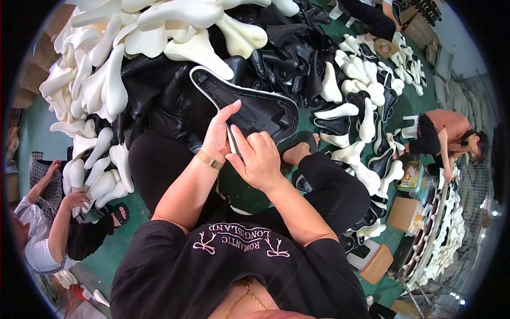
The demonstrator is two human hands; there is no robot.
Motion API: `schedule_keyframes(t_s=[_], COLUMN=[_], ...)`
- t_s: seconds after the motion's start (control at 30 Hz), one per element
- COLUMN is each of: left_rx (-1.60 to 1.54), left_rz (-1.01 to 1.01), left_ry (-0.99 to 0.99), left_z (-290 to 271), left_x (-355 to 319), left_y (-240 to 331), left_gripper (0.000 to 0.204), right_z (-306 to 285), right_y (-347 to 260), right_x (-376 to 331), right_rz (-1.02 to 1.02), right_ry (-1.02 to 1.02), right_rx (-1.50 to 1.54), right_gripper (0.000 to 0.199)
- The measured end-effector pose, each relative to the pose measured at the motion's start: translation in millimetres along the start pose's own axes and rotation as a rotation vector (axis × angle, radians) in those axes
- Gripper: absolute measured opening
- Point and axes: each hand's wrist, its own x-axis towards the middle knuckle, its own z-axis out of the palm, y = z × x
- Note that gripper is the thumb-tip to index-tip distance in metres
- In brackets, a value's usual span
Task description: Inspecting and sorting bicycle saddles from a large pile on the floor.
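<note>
A bicycle saddle (260, 114), its black plastic underside facing up inside a white padded rim, is held over my lap. My left hand (217, 133) grips its near edge, thumb laid along the rim and the other fingers partly hidden. Close beside it, my right hand (258, 160) is closed around a thin, flat, pale-edged strip (232, 142) that meets the saddle's near edge. What kind of tool the strip is, I cannot make out. Just beyond the saddle lie black plastic saddle bases (159, 87) in a heap.
White foam saddle pads (180, 16) are piled high at the far left. More pads and saddles (353, 111) spread over the green floor to the right. People sit at the left (45, 228) and far right, and one bends at the right (449, 130). A cardboard box (402, 213) stands nearby.
</note>
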Motion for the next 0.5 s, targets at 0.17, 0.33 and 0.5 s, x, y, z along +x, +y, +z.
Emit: schedule_keyframes(t_s=[0.17, 0.33, 0.5], left_rx=[-0.025, -0.053, -0.043], left_rz=[-0.105, -0.025, -0.036], left_ry=[0.005, 0.097, 0.06], left_z=[-10.6, -16.9, -16.7], left_x=[1.8, 9.1, 15.8], left_y=[1.3, 13.1, 4.3], left_gripper=[0.032, 0.034, 0.033], right_z=[2.5, -22.5, -17.2], right_y=[8.1, 39.3, 46.0], right_x=[-1.4, -14.8, -31.4], right_rz=[0.009, 0.467, 1.172], right_ry=[-0.042, 0.436, 0.068], right_rx=[0.071, 0.252, 1.486], right_gripper=[0.046, 0.032, 0.059])
